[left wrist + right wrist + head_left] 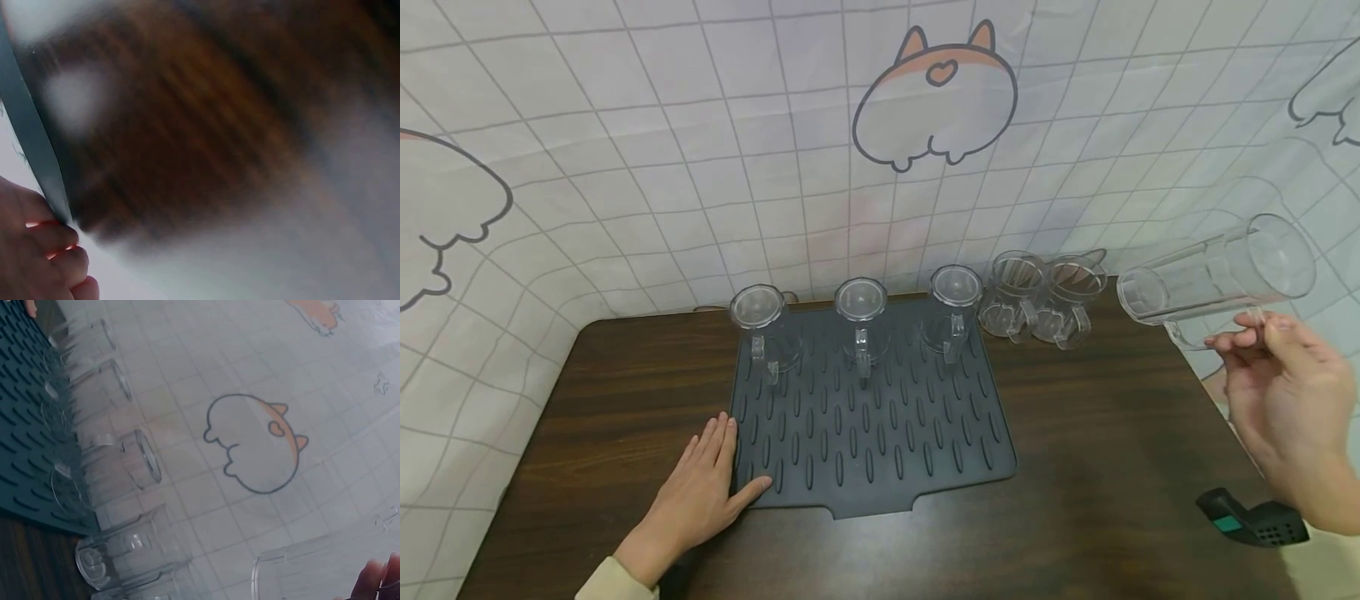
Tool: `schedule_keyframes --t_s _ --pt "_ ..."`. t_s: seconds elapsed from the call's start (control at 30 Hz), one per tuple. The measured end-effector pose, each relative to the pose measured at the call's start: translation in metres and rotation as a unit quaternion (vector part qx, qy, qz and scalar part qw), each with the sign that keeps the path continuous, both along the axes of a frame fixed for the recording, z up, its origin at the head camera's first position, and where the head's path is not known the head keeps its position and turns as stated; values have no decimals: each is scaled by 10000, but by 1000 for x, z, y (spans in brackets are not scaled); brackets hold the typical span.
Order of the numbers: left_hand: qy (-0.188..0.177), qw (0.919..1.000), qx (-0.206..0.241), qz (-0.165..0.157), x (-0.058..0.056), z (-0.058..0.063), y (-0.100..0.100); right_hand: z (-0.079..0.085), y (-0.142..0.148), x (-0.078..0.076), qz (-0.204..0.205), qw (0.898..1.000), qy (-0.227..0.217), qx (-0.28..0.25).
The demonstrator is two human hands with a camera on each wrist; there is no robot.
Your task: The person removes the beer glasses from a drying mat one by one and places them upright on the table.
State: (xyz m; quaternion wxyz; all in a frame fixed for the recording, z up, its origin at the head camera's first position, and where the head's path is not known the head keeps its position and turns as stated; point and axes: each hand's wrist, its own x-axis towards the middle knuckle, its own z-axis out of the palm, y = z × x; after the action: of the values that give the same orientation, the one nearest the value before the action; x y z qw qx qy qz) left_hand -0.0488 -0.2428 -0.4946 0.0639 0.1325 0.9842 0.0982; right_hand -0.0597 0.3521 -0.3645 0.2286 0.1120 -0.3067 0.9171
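Note:
My right hand (1292, 400) pinches the handle of a clear glass mug (1213, 275), lifted off the right side of the table and tipped nearly on its side. In the right wrist view only part of this mug (312, 575) shows, beside the fingertips (369, 581). My left hand (692, 492) lies with straight fingers along the left edge of a dark ribbed drying mat (872, 475), thumb on its surface. Across the mat's back stand three upside-down glass mugs: a left mug (765, 337), a middle mug (861, 312) and a right mug (953, 308), handles toward me.
Two upright glass mugs, one (1011, 296) nearer the mat and another (1067, 300), stand close together off its right back corner. A wall cloth (775, 167) with a grid hangs behind the brown wooden table (1090, 467). A black strap-like device (1255, 521) sits at my right wrist.

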Motion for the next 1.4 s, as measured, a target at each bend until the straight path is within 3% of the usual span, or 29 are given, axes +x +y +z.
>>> schedule_keyframes --t_s 0.53,0.93,1.27,1.4 --pt "7 9999 -162 -37 -2 1 0 -15 13 -15 -1057 9921 -637 207" --pt "28 9997 -242 -26 -1 -1 0 -37 27 -33 -981 9883 -1135 281" --pt "-32 9998 -201 36 1 -1 0 -57 29 -47 -1204 9789 -1521 641" --pt "-80 9998 -192 58 1 -1 0 -63 29 -54 -1113 9800 -1572 492"
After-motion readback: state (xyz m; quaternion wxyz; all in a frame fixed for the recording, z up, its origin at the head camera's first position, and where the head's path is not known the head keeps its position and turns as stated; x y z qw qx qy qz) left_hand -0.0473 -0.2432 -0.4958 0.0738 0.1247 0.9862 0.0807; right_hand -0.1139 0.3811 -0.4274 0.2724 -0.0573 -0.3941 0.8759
